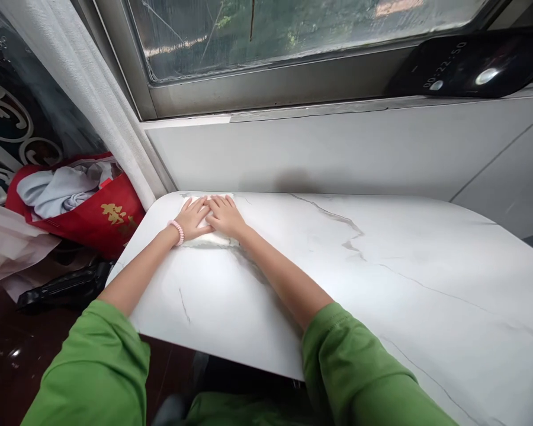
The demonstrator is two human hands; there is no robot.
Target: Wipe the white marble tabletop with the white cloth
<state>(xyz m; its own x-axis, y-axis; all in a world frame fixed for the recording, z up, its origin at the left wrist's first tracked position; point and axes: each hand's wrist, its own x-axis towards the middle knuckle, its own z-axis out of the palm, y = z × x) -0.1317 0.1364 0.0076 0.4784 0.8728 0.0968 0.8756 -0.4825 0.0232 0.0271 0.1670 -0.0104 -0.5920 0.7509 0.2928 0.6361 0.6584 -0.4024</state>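
Both of my hands press flat on a white folded cloth [217,238] at the far left part of the marble-patterned table [337,284]. My left hand [193,219], with a pink coiled band at the wrist, lies with fingers spread. My right hand [226,217] rests close against it, its fingers stretched out and meeting the left fingertips. Much of the cloth is hidden under the two hands; its near edge shows below them.
Behind the table stands a white wall [249,154] under a metal-framed window [270,77]. A phone showing digits [466,65] leans at the upper right. To the left are a white curtain [84,89], a red bag [89,219] stuffed with pale clothes, and a black object [66,290].
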